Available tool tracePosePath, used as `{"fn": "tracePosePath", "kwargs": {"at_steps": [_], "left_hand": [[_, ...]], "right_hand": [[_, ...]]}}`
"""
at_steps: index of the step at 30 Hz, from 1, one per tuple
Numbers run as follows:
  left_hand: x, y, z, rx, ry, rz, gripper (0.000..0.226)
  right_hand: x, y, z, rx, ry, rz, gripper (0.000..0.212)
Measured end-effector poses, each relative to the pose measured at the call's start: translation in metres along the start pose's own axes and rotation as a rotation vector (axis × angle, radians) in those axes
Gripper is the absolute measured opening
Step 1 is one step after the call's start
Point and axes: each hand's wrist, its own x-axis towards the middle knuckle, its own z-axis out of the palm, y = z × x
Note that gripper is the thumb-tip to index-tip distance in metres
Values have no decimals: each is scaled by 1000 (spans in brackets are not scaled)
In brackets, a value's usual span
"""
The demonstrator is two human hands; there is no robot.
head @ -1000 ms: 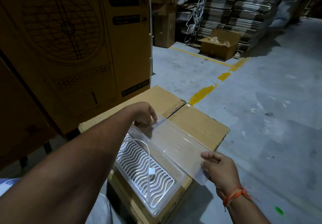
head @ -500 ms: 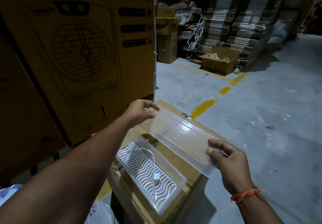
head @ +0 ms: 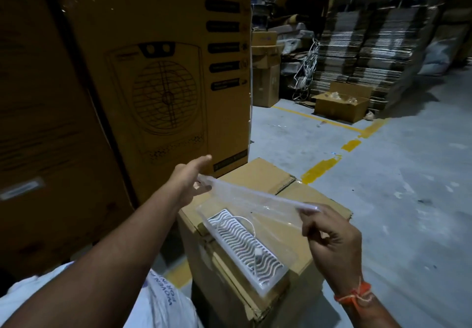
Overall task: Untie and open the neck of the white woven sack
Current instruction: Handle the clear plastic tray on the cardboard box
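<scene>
The white woven sack (head: pixel 163 302) with blue print lies at the bottom left, mostly hidden under my left forearm; its neck is not in sight. Both hands hold a clear plastic lid (head: pixel 255 205) in the air above a carton. My left hand (head: pixel 190 178) grips the lid's far end between thumb and fingers. My right hand (head: pixel 329 235) pinches its near end. Under the lid, a clear tray (head: pixel 245 246) with a white wavy insert and a thin white cord rests on the carton (head: pixel 301 189).
A tall fan-printed carton (head: pixel 166 72) stands close on the left, with more large boxes beside it. Stacks of flattened cardboard (head: pixel 370 54) and an open box (head: pixel 339 103) sit at the back. Grey concrete floor (head: pixel 408 187) with yellow line marks stretches to the right.
The lid has risen off the tray and tipped nearly edge-on, both hands lifting with it. The camera view has tilted up and moved back a little.
</scene>
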Motion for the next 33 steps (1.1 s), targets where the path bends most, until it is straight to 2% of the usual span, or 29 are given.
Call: {"fn": "tracePosePath", "kwargs": {"at_steps": [3,6,9,12,13,14,16,18,22,25,29,31,33], "left_hand": [[-10,-1,-16,35,42,-36,27],[-18,-4,-28,18,50,-81,22],[-25,-10,-36,28,15,-64,37],[-35,-15,-39,34,-36,-54,42],[-37,-17,-40,29,-49,-56,42],[-38,-19,-41,20,-64,-60,43],[-38,-25,-44,6,-98,-67,42],[-36,-32,-46,-28,-116,-77,40],[-38,-40,-47,-114,-146,-79,40],[-37,-44,-48,-60,-148,-52,41],[-32,-53,-45,245,-114,91,50],[-27,-57,-43,269,-111,109,49],[-22,-58,-39,204,-105,78,45]], "right_hand": [[-12,-11,6,-20,-53,-91,39],[-22,-26,6,85,-154,-55,29],[-33,-41,-3,260,-259,82,14],[-41,-49,-14,477,-214,320,15],[-43,-52,-16,488,-194,422,8],[-44,-55,-17,452,-208,523,13],[-45,-59,-15,295,-315,675,54],[-48,-60,-12,146,-408,681,68],[-54,-63,-10,-53,-562,632,71],[-60,-65,-9,-108,-634,634,75],[-68,-63,-1,-173,-439,570,48],[-69,-64,4,-197,-392,564,39],[-69,-63,9,-211,-370,573,40]]}}
